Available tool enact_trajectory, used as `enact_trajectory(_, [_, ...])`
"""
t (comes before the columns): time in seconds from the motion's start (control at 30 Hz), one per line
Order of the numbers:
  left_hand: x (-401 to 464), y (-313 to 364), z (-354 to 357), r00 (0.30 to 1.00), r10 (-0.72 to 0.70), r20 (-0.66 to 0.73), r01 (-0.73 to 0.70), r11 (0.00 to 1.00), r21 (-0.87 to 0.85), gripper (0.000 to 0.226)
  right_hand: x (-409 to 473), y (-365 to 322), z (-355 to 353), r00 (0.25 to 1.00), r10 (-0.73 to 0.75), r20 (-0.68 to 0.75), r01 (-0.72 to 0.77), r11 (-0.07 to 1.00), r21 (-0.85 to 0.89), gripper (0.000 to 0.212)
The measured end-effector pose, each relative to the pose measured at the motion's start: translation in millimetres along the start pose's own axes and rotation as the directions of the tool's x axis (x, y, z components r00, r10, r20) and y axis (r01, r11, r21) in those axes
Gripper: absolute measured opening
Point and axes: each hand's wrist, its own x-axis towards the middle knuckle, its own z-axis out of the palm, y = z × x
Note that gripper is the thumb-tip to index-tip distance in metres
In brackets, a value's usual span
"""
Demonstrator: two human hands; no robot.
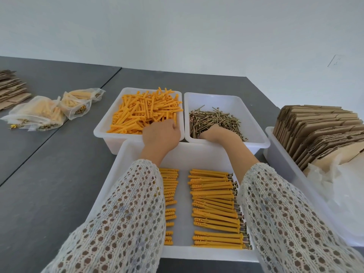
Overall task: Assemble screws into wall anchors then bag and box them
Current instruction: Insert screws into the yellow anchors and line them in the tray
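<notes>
Screws (pixel 216 121) are heaped loose in a white tub (pixel 254 123) at the far right of a grey table (pixel 49 174), and orange wall anchors (pixel 143 113) are heaped in a matching tub (pixel 102 129) just to its left. Both piles are reached into at once. The left hand (pixel 161 134) is curled into the anchors, and one anchor appears to be pinched upright at its fingertips. The right hand (pixel 216 133) is dug into the screws; its fingers are hidden, so its grip cannot be told.

In the near tray (pixel 110 184), finished anchors with screws (pixel 214 207) are laid in neat rows beneath both lace sleeves. Filled bags (pixel 47 111) lie at the far left, and flat cardboard boxes (pixel 319 134) are stacked in a bin at the right.

Several risks can be judged. Tangled screws could be lifted in a clump and spilled. Fingertips could be pricked by the sharp points. The ordered rows could be dragged askew by a trailing sleeve as the arms are drawn back.
</notes>
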Motion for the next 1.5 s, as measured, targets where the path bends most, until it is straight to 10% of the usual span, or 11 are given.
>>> enact_trajectory(0.1, [-4.8,4.1,3.1,0.988,-0.020,-0.153,0.008,0.997,-0.081,0.020,4.5,0.8,-0.8,0.999,-0.043,-0.003,0.042,0.998,-0.046,0.030])
enact_trajectory(0.27, [-9.9,11.2,5.3,0.950,0.053,-0.309,-0.100,0.985,-0.139,0.017,7.5,4.3,-3.3,0.998,-0.057,-0.016,0.056,0.995,-0.079,0.015])
enact_trajectory(0.77, [-8.0,19.1,13.0,0.857,0.240,-0.455,-0.337,0.930,-0.144,0.021,5.9,5.6,1.1,0.885,-0.260,-0.386,0.284,0.959,0.005,0.019])
enact_trajectory(1.3, [-7.8,19.4,16.8,0.893,0.198,-0.405,-0.292,0.938,-0.185,0.024,-6.0,7.0,-8.1,0.871,-0.490,-0.044,0.488,0.848,0.208,0.018])
enact_trajectory(1.5, [-9.3,19.3,15.6,0.898,0.193,-0.394,-0.286,0.939,-0.192,0.022,-4.7,4.0,1.4,0.874,-0.415,-0.251,0.448,0.890,0.086,0.050])
